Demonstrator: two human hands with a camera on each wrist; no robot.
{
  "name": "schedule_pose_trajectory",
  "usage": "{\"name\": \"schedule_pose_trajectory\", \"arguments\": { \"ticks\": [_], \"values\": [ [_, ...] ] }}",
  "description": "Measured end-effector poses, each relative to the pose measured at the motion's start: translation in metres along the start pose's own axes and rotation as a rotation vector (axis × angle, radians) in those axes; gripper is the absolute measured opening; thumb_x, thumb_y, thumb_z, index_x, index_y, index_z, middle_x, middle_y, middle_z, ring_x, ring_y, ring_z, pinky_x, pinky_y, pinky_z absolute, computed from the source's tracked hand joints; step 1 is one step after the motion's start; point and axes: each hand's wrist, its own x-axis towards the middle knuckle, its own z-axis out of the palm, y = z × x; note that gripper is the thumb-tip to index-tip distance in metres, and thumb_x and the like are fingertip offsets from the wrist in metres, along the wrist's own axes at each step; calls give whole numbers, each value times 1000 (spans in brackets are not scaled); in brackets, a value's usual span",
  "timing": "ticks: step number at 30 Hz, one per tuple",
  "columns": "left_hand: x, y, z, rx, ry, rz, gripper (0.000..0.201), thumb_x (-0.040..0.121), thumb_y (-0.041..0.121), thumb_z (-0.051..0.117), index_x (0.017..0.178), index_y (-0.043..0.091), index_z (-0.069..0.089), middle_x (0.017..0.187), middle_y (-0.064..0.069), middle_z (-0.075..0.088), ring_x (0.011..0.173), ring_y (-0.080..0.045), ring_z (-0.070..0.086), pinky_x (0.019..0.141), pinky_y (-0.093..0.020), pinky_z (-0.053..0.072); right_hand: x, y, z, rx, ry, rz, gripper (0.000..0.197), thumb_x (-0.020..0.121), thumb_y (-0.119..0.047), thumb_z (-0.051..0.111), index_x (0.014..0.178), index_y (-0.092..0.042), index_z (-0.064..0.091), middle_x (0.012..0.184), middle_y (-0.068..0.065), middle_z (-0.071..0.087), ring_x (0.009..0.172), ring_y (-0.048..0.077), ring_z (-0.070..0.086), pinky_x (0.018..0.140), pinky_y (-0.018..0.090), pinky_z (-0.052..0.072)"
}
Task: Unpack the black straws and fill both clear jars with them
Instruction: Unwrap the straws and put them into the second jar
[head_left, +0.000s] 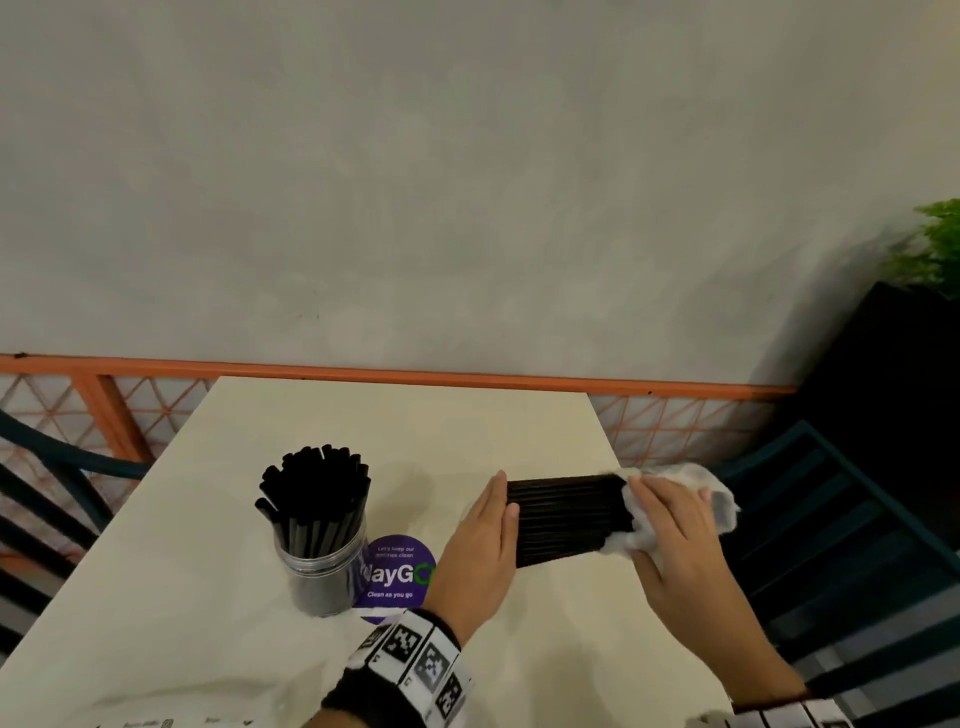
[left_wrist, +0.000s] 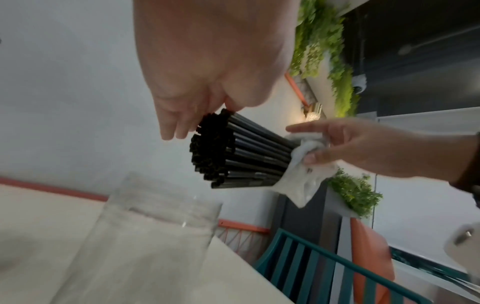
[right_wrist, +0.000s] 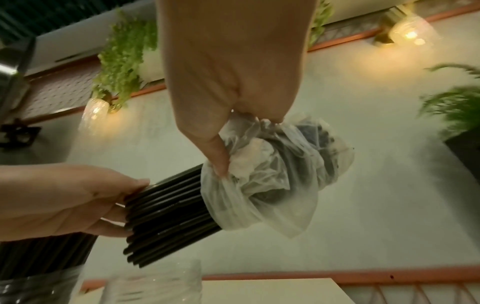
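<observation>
A bundle of black straws (head_left: 566, 519) lies level above the table, its right end still in a crumpled clear plastic wrapper (head_left: 717, 493). My right hand (head_left: 670, 519) grips that wrapper (right_wrist: 272, 174) around the straw ends. My left hand (head_left: 504, 504) has straight fingers pressed flat against the bare left ends of the bundle (right_wrist: 168, 216). One clear jar (head_left: 317, 545), packed with upright black straws, stands on the table to the left. A second clear jar (left_wrist: 155, 226) stands empty below the bundle; it is hidden in the head view.
The cream table (head_left: 363, 415) carries a round purple sticker (head_left: 397, 571) beside the full jar. A teal slatted chair (head_left: 831, 519) stands at the right, another chair (head_left: 52, 467) at the left, and a black planter (head_left: 883, 364) at the far right by the wall.
</observation>
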Motion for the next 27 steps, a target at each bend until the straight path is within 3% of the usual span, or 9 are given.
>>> {"name": "schedule_pose_trajectory", "arguments": {
  "ticks": [2,4,8,11,15,17,19,23,27],
  "values": [
    [6,-13,8,-3,4,-49,50,98,31,22,144,14,15,148,-6,33,134,-16,32,108,-20,24,18,3,4,-73,-39,-86,49,80,-11,53,128,-10,41,122,9,48,115,27,46,103,60,32],
    [7,-22,14,10,22,-76,50,98,30,22,144,13,14,145,-9,38,130,-19,38,105,-22,29,30,3,8,-136,-65,-148,54,75,-6,63,125,-10,42,118,10,53,113,27,47,110,54,24],
    [9,-35,21,47,66,-91,49,98,29,23,144,12,17,145,-8,37,130,-22,40,106,-29,34,47,-1,14,-185,-87,-240,72,62,1,79,124,-11,42,119,6,48,114,24,43,106,57,26],
    [9,-46,24,89,94,-71,53,96,34,21,143,11,20,147,-8,35,133,-18,36,109,-20,25,56,-3,18,-263,-116,-300,73,58,2,79,124,-9,48,120,9,52,117,25,40,112,52,19],
    [5,-51,24,114,69,-66,88,77,64,-5,143,12,18,151,-5,26,136,-14,30,103,-6,12,64,-10,12,-395,-141,-387,72,58,4,75,124,-4,48,117,16,59,119,30,40,112,54,23],
    [3,-52,24,136,69,-69,74,85,58,5,143,15,20,155,-3,12,136,-13,29,98,-2,13,65,-15,11,-448,-157,-448,70,61,3,70,127,-2,47,120,18,59,121,32,38,113,54,19],
    [3,-55,23,141,65,-78,52,95,39,25,141,16,27,156,-1,-1,134,-12,30,96,-2,18,64,-22,11,-507,-193,-503,65,67,-2,66,129,0,46,124,19,58,124,35,40,110,53,16],
    [6,-60,19,173,16,-117,46,97,31,32,138,10,35,154,-2,15,133,-14,35,104,-17,29,63,-38,20,-611,-242,-539,66,67,-13,70,128,-1,49,125,19,59,121,36,52,109,52,27],
    [9,-57,12,114,39,-144,39,95,22,39,132,11,42,150,-7,26,122,-19,48,93,-20,38,60,-46,32,-629,-204,-544,63,66,-17,72,126,-6,53,126,15,60,123,34,50,109,51,24]
  ]
}}
